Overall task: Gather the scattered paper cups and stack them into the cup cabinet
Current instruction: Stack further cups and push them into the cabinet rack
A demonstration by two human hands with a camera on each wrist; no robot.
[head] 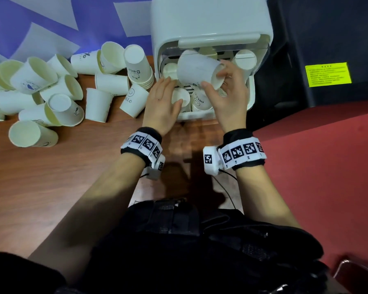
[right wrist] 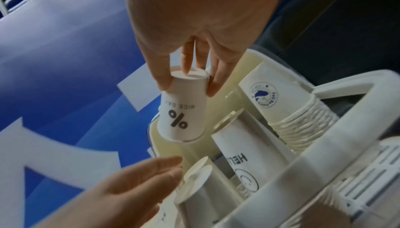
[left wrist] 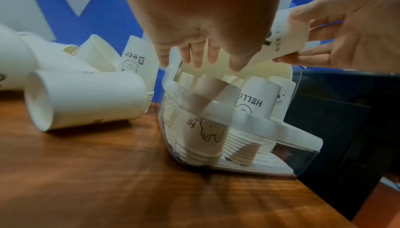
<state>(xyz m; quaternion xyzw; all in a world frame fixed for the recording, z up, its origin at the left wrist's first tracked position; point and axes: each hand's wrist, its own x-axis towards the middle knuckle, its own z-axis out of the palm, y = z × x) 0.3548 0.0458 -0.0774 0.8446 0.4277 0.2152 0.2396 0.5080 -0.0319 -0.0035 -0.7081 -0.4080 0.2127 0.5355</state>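
Note:
My right hand [head: 215,79] pinches a white paper cup [head: 197,68] by its base and holds it tilted over the open front of the white cup cabinet [head: 210,18]. In the right wrist view this cup [right wrist: 181,117] reads "NICE DAY %", mouth downward, under my right hand [right wrist: 188,86]. My left hand [head: 174,90] hovers with straight fingers at the cabinet's left front and holds nothing. Upside-down cup stacks [head: 198,102] stand inside the cabinet [left wrist: 249,120]. Scattered cups [head: 51,92] lie on the table to the left.
An upside-down "Bear" cup stack [head: 138,66] stands just left of the cabinet. A black unit with a yellow label [head: 327,75] is at the right. The wooden table [head: 51,187] ends at a red floor [head: 317,166]. A blue and white wall is behind.

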